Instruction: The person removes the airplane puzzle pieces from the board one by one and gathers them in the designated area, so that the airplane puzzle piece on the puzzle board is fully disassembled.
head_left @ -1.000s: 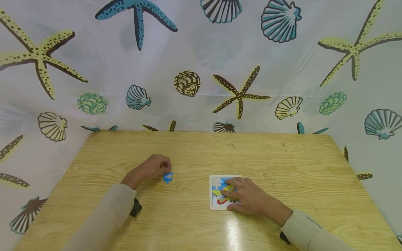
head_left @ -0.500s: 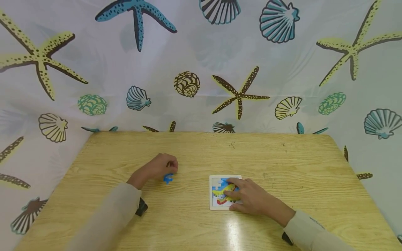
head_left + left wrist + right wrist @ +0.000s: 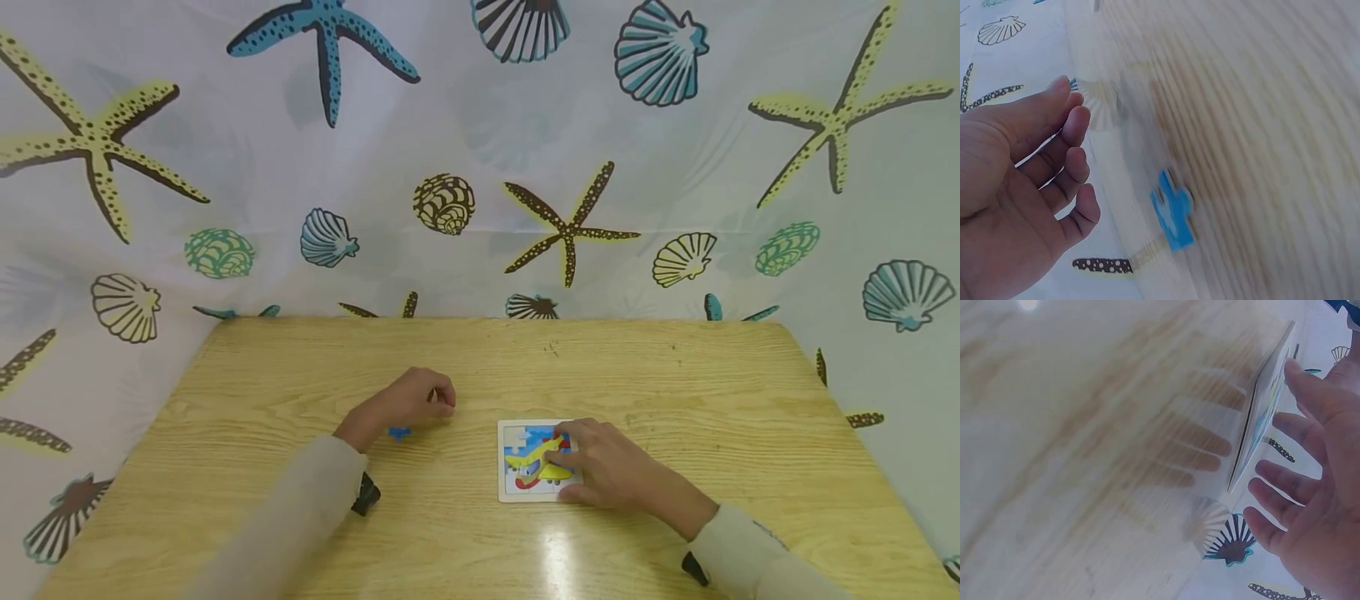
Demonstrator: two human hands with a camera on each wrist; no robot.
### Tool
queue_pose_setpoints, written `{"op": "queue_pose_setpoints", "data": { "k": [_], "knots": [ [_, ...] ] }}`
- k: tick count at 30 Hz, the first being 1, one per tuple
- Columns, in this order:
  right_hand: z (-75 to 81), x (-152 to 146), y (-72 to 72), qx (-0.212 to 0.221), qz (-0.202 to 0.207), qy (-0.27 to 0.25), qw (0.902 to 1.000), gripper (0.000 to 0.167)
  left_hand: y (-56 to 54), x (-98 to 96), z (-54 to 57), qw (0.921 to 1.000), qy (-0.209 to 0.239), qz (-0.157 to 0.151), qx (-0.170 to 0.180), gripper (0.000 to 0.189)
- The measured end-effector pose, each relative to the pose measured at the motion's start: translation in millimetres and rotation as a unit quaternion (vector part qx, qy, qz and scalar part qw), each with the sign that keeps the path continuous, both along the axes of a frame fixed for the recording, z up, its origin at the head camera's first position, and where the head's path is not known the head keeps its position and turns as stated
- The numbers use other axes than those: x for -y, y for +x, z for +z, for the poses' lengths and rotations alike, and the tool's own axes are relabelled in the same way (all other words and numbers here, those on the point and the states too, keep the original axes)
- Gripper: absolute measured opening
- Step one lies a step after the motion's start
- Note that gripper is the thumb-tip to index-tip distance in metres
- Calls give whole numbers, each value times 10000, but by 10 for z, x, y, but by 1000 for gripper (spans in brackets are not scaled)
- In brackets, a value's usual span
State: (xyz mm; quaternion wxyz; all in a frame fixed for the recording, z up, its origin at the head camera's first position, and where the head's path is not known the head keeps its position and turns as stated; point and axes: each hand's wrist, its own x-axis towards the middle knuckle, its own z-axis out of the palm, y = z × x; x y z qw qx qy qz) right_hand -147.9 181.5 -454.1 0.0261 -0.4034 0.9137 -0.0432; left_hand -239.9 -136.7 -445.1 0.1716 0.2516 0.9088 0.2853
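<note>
My left hand (image 3: 415,397) hovers over the table left of the puzzle, just past a loose blue puzzle piece (image 3: 400,433). In the left wrist view that piece (image 3: 1174,211) lies flat, with a white cloud patch, apart from the fingers (image 3: 1079,164). Thumb and index tips come close together there, with no piece plainly visible between them. My right hand (image 3: 613,468) rests over the right side of a white-framed puzzle (image 3: 501,475) showing a yellow airplane. Its spread fingers cover part of the picture. The upper left corner of the puzzle shows a bare grey backing (image 3: 516,437).
The wooden table (image 3: 330,533) is glossy and throws reflections in both wrist views. A white cloth (image 3: 420,100) printed with starfish and shells hangs behind and at the sides. Dark wrist devices (image 3: 366,495) show at the sleeves.
My left hand has moved right from the loose piece, which stays where it was and is now partly hidden. My right hand has slid slightly right, uncovering more of the airplane.
</note>
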Motion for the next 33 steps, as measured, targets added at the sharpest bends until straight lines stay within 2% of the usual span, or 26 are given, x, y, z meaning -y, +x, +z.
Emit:
{"op": "queue_pose_setpoints", "data": {
  "k": [7, 13, 22, 29, 33],
  "knots": [
    [-22, -33, 5, 87, -49, 72, 9999, 52, 17, -186, -8, 9998, 68, -174, -112, 5],
    [-45, -49, 1, 19, 8, 153, 9999, 53, 35, -341, 23, 9999, 75, 51, 57, 7],
    [-46, -40, 2, 131, -58, 102, 9998, 53, 65, -497, 32, 9996, 15, 187, 217, 9],
    [-33, -36, 10, 287, -171, 67, 9994, 53, 67, -593, 17, 9999, 46, -72, 88, 11],
    [-39, -39, 12, 307, -191, 43, 9993, 53, 72, -648, 6, 9999, -12, -89, 84, 13]
  ]
}}
